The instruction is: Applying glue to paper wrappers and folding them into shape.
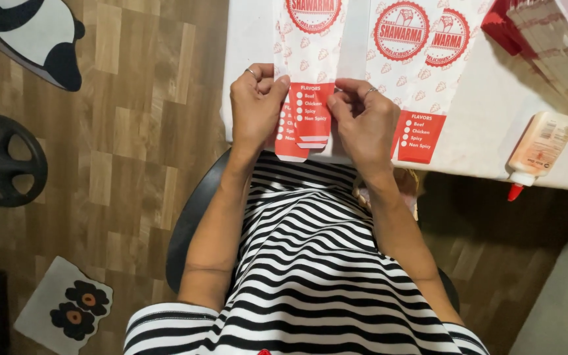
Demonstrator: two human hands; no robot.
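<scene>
The left hand (256, 108) is pinching the left edge of the narrow white-and-red printed paper sleeve (311, 112), closed on it. The sleeve is lying on the white bench (494, 125), long axis running away from the body. The right hand (365, 121) is pinching its right edge, equally near.

head view | looks straight down (from above) | near hands (310, 118), table edge (494, 174)
</scene>
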